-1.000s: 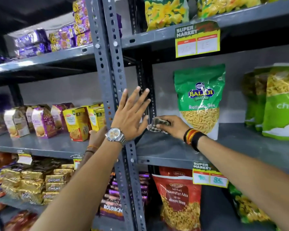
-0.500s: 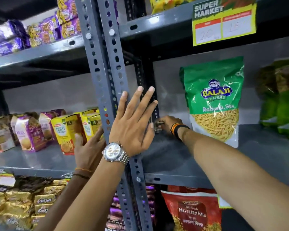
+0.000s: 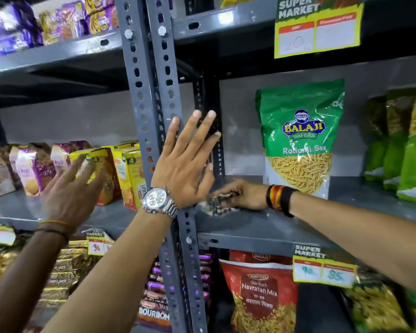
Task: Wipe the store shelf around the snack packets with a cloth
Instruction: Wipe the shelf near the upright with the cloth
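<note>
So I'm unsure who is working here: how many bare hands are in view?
3. The watch-wearing left hand is spread before the grey perforated steel upright; the right hand presses a crumpled patterned cloth on the grey shelf; a blurred third hand reaches in at left.

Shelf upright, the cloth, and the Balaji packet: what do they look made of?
Shelf upright: looks like grey painted steel angle, going by the punched slots and bolts. Cloth: soft woven fabric, checked pattern, crumpled under the right hand. Balaji packet: glossy plastic film, with glare and a clear window.
</note>
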### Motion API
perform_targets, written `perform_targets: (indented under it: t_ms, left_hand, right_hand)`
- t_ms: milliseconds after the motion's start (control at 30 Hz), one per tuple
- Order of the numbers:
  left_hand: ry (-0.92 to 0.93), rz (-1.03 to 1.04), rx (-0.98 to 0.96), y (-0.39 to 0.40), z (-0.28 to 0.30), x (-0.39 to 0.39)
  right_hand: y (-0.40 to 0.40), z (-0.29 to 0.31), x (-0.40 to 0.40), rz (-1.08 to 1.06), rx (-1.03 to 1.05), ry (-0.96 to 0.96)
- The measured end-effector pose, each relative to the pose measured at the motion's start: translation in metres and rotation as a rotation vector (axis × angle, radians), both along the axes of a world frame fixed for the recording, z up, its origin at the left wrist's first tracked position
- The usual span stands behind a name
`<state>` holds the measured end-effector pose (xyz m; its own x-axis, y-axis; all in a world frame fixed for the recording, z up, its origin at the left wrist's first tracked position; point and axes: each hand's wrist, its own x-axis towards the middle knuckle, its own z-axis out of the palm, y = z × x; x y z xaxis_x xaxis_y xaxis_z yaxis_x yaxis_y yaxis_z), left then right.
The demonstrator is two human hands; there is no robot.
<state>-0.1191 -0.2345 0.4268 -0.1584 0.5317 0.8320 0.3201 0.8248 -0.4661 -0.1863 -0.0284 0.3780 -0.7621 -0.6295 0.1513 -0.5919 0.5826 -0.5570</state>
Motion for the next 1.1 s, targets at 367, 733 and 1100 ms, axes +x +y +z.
perform_targets:
  t_ms: [367,733,1100]
  left_hand:
    - [-0.009,-0.002,0.038,0.000,-0.002,0.001]
    - [-0.019,0.034,0.030,0.001,-0.002,0.001]
    - [0.000,0.037,0.028,0.002,-0.003,0.000]
  right_hand:
    - [-0.036,-0.003,-0.009,-0.118,-0.050,0.069]
    - [-0.019,0.016,0.023,-0.035,-0.068,0.010]
    - [0.020,0.015,0.054,-0.028,-0.123,-0.031]
